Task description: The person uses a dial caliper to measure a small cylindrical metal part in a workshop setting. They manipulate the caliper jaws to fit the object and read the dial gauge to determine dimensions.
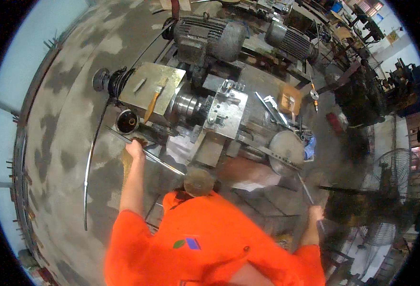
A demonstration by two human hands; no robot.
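My left hand (135, 149) is closed around slim metal rods (163, 165), held slantwise beside a round pot of dark liquid (127, 122). Out to the right, my right hand (316, 213) grips a thin metal rod (305, 188) that points up toward a round grey plate (286, 148). Between the hands stands a lathe-like machine, its metal chuck (187, 105) next to a bolted steel block (227, 110). A brush (154, 104) with a wooden handle lies on the flat metal cover (169, 76), left of the chuck.
Calipers (272, 106) and an orange-brown tray (290, 101) lie on the machine's right side. A large motor (205, 39) sits behind it. A round stool-like top (199, 182) is close to my body. A wire fan (395, 167) stands at far right.
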